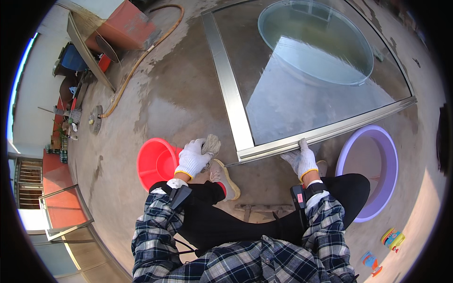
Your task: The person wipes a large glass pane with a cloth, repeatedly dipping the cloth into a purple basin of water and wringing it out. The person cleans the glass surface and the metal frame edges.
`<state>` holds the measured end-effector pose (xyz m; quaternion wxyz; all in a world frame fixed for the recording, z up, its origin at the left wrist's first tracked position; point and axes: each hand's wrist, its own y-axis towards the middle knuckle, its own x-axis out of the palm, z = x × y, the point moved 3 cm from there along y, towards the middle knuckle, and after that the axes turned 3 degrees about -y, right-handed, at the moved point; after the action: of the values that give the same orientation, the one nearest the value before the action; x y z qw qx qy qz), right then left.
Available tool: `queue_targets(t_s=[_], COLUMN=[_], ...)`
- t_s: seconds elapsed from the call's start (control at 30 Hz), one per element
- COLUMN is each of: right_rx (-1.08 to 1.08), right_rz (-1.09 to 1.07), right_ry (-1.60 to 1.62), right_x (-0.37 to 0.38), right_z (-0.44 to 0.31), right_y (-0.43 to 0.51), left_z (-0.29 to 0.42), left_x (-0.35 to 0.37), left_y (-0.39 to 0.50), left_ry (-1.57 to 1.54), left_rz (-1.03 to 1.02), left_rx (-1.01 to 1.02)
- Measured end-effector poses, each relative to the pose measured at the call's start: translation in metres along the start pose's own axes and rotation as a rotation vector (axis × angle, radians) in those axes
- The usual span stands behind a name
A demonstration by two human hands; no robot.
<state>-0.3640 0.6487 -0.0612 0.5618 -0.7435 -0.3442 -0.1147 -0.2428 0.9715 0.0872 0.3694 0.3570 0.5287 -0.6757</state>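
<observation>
A grey cloth (pixel 211 144) is bunched in my left hand (pixel 193 160), which wears a white knit glove. That hand is just right of a red plastic bucket (pixel 155 161), above my shoe. My right hand (pixel 302 159), also gloved, grips the near rail of a metal-framed glass window panel (pixel 297 106), thumb on top and fingers beneath. The panel slants away from me. Beyond it, partly seen through the glass, stands a large round metal tub (pixel 315 39) holding murky water.
A purple basin (pixel 391 169) stands by my right knee. Two bottles, one yellow (pixel 392 239) and one blue and orange (pixel 370 261), are at the lower right. A hose (pixel 132 70) crosses the partly wet concrete. Framed panels (pixel 67 212) lean at the left.
</observation>
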Motion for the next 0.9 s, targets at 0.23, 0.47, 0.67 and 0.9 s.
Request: queue_targets(t_s=[0.23,0.47,0.67,0.9], right_rx=[-0.014,-0.056,-0.047,-0.105], right_rz=[-0.031,0.051,0.107,0.051], right_ry=[-0.052,-0.15,-0.127,-0.074], right_x=[-0.001,0.003,0.004,0.011], right_z=[-0.002,-0.006,-0.006,-0.002], right_y=[-0.002,-0.014,-0.016,-0.019], left_z=[0.095,0.1,0.106,0.086], left_x=[0.042,0.011,-0.021,0.038], left_y=[0.018,0.113,0.181,0.075], left_ry=[0.292,0.428,0.416,0.277], left_rz=[-0.176,0.017,0.214,-0.019], left_rx=[0.655,0.575,0.386,0.673])
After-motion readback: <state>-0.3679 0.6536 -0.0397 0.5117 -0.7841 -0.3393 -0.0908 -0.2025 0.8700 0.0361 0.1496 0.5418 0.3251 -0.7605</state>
